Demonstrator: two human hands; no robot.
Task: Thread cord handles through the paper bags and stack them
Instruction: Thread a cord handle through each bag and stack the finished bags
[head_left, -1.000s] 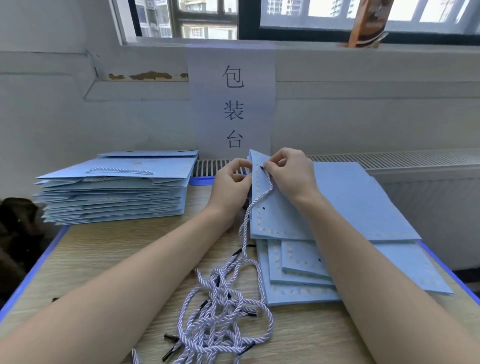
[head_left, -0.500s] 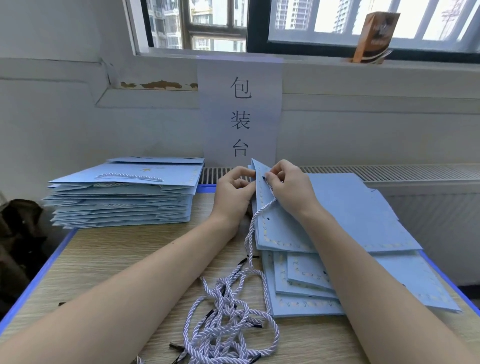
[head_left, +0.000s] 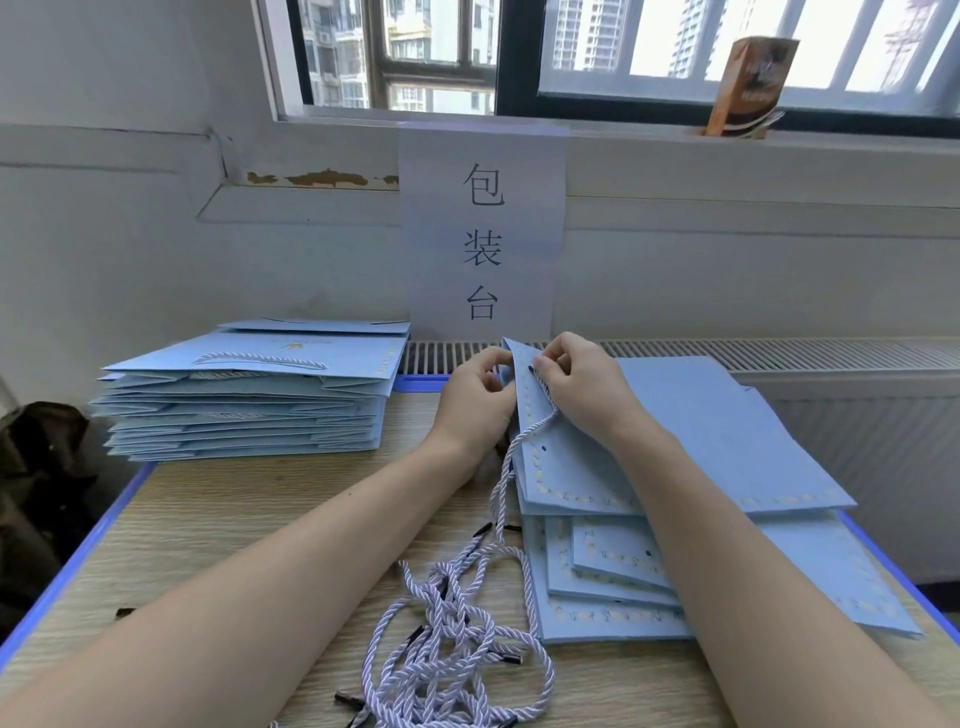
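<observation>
Two piles mark progress; we note a stack (head_left: 249, 389) of corded bags at the table's (head_left: 218, 514) far left, its top bag showing a handle, and several unthreaded bags (head_left: 618, 566) under the bag (head_left: 691, 436) in hand on the right. The right hand (head_left: 582, 389) pinches a cord (head_left: 524, 441) tip at the bag's far hole; the left hand (head_left: 475, 400) grips the raised edge, fingers curled. Loose cords (head_left: 457, 654) lie tangled near us; we judge the task about half done.
</observation>
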